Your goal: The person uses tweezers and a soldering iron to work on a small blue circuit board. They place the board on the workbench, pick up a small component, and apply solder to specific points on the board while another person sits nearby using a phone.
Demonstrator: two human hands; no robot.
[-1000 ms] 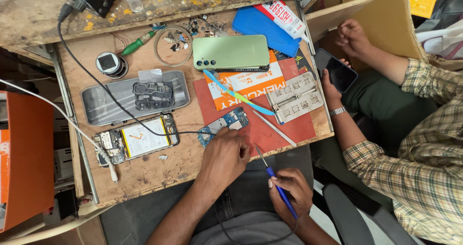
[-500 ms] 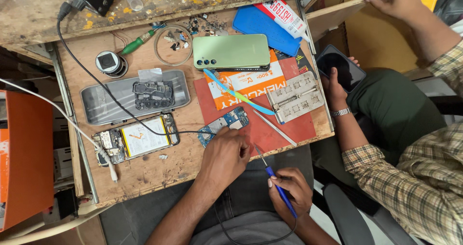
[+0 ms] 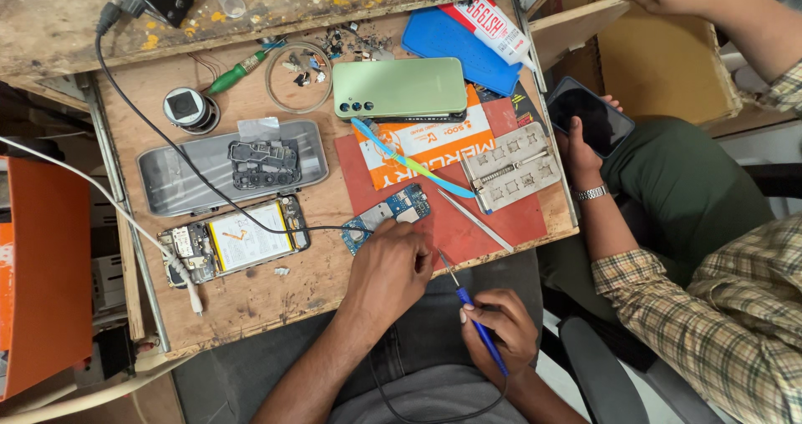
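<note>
left hand (image 3: 391, 267) pinning the blue circuit board (image 3: 386, 218) to the desk (image 3: 251, 294); right hand (image 3: 499, 330) closed round a blue-handled soldering iron (image 3: 469, 311), tip near the board

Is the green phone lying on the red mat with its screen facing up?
No, the green phone lies with its back and camera lenses facing up, mostly on the wooden bench above the red mat.
</note>
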